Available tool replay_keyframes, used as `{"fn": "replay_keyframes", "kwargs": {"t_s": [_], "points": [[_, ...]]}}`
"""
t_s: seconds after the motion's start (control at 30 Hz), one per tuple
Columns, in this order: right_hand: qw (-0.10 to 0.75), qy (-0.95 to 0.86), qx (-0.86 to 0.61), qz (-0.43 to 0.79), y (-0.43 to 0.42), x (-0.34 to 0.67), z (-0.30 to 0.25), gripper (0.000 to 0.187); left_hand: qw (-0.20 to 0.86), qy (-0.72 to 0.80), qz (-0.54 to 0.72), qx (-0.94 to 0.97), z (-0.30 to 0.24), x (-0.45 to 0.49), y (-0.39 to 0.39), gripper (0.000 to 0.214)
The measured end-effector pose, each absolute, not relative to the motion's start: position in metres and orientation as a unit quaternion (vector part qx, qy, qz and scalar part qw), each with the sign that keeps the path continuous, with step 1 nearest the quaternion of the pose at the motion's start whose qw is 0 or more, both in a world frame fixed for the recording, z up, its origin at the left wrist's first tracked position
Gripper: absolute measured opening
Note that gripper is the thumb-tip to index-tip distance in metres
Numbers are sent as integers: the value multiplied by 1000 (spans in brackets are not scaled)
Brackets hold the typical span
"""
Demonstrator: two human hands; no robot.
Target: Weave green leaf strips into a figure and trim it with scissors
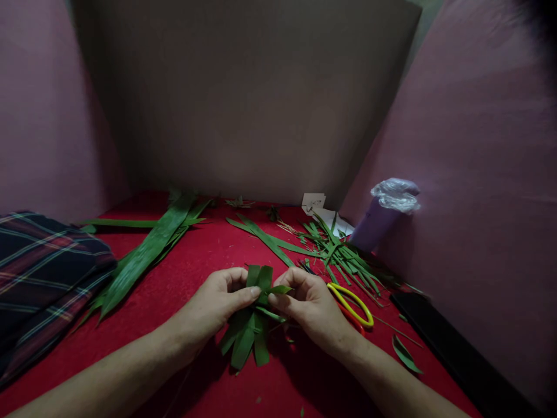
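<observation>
Between my two hands is a green leaf piece [246, 339] made of several cut strips that fan out, some upward and some toward me. My left hand [226, 293] pinches its upper left part, thumb on top. With thumb and fingertips together, my right hand [307, 299] grips a pointed leaf strip [281, 289] on the right side of the same piece. A short pale stem [270, 315] sticks out below the right thumb. Beside my right hand lie scissors with yellow and orange handles [351, 305], their blades partly hidden.
Long green leaves [150, 258] lie at the left by a plaid cloth [47, 290]. Cut leaf strips [343, 255] are heaped at the right, near a white card [313, 201] and a purple container with clear plastic [378, 220]. A black bar [452, 348] runs along the right wall.
</observation>
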State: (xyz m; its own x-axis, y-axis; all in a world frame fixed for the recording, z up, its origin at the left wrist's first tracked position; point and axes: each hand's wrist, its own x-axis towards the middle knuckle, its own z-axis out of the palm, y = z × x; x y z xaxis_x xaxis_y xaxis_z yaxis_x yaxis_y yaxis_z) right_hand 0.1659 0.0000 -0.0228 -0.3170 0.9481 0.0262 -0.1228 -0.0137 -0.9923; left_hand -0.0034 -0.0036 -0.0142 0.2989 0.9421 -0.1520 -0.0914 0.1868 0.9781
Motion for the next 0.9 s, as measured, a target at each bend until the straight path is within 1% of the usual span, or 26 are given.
{"fn": "replay_keyframes", "kwargs": {"t_s": [0.27,0.63,0.9], "points": [[458,-542,-387,589,2,167,-22,33,674,424,387,465,-13,-4,-3,18],[441,-558,-380,592,1,167,-23,34,640,459,383,482,-9,-3,-4,18],[446,-575,-391,564,1,167,-24,31,626,469,374,498,-8,-3,-5,19]]}}
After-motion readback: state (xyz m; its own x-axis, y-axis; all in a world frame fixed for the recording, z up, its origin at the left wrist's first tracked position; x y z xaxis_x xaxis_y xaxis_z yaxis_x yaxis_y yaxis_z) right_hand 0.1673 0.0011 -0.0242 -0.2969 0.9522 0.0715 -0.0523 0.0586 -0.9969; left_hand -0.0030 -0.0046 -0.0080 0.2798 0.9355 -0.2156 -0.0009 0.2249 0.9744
